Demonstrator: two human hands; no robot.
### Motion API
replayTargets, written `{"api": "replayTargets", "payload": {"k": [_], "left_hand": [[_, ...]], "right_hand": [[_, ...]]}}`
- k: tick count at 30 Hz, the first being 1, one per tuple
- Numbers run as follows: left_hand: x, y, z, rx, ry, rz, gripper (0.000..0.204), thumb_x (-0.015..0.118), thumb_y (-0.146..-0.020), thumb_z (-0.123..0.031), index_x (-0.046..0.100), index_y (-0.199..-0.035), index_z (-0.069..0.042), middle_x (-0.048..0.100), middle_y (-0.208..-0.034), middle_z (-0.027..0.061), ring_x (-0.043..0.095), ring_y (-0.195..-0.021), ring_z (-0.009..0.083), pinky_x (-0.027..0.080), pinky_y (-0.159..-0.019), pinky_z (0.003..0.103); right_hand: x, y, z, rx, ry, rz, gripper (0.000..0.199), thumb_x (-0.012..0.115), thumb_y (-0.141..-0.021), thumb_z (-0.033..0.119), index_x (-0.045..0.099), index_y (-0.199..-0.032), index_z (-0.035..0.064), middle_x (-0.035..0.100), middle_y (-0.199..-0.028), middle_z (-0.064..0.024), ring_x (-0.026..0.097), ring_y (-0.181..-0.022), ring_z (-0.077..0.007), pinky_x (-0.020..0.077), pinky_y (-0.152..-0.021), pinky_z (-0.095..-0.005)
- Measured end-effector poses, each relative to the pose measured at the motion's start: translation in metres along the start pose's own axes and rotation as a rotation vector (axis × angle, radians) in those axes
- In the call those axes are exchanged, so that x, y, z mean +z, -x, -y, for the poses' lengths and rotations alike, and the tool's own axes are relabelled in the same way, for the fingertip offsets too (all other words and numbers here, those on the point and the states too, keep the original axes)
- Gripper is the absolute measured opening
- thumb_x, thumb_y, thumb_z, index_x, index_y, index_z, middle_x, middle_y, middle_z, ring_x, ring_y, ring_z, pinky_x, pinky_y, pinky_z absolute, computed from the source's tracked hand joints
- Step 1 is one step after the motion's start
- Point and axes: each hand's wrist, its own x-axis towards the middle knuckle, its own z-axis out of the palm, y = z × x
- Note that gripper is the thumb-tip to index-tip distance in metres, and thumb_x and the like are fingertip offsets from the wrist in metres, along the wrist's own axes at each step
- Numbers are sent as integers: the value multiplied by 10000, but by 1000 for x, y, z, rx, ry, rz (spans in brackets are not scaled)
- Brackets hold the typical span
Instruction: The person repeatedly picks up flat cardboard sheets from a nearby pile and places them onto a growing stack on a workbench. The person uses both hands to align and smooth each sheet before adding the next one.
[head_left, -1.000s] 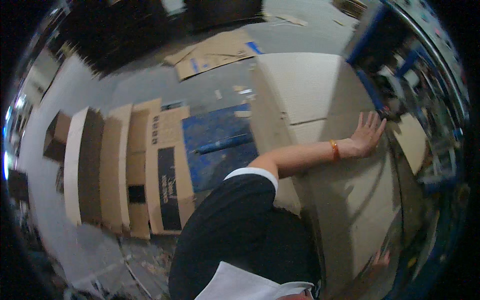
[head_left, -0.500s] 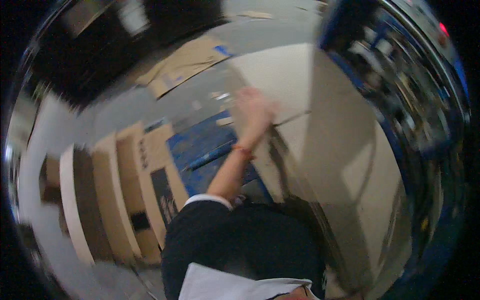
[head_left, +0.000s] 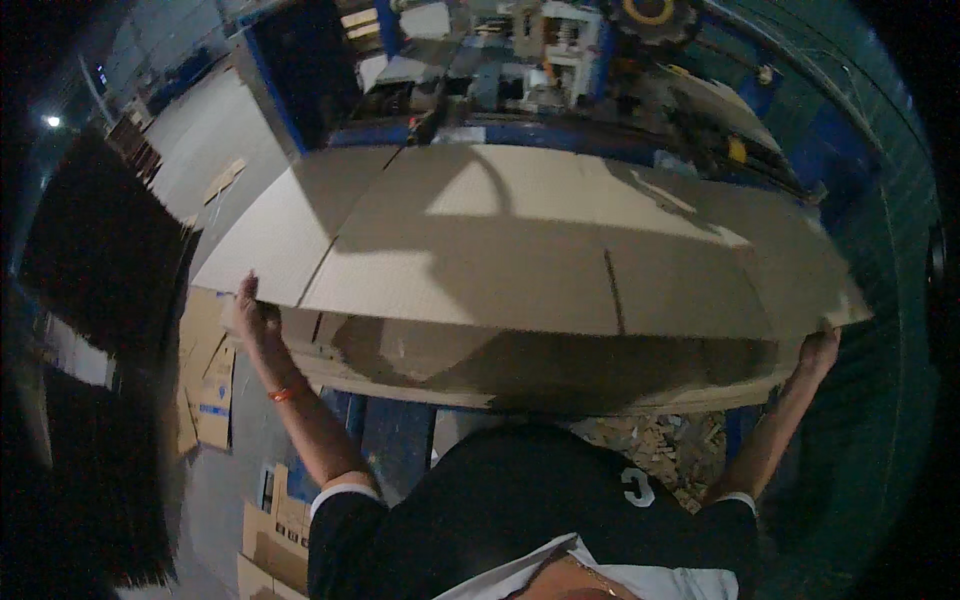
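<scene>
White character (head_left: 638,488) on black shirt (head_left: 520,485)

Grey floor (head_left: 208,500) spreads at left, and a light (head_left: 53,122) (small, white) glows.

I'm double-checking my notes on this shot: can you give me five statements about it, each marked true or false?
1. The left hand holds the cardboard sheet near its left end. True.
2. The right hand is well away from the sheet. False: it is at the near edge, by the right end.
3. An orange band circles the right wrist. False: it is on the left wrist.
4. Blue-framed machinery stands beyond the sheet's far edge. True.
5. The sheet is folded shut into a box. False: it is spread out as a broad panel.
</scene>
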Motion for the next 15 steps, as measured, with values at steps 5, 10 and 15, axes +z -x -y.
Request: {"api": "replayTargets", "payload": {"k": [5,10,15], "left_hand": [[-26,64,-1,498,-911,369,325,497,-862,-66,523,-1164,51,543,-1172,151,529,-1063,255,412,-921,356],[31,171,27,652,-1027,1051,405,475,-808,6,524,-1210,-15,484,-1283,193,469,-1190,304,327,-1016,409],[68,204,54,899,-1483,1577,436,520,-840,-126,500,-1276,-127,422,-1364,121,359,-1289,283,230,-1077,469]], "right_hand": [[27,107,60,-232,606,-102,424,575,-834,132,477,-1212,-33,546,-1182,-123,511,-1077,-225,389,-936,-367],[75,206,18,-239,988,769,316,583,-767,15,616,-1076,71,586,-1177,-89,516,-1134,-250,403,-962,-432],[98,206,-12,-570,1071,1179,298,567,-739,-21,658,-996,101,578,-1194,-102,503,-1163,-315,365,-994,-477]]}}
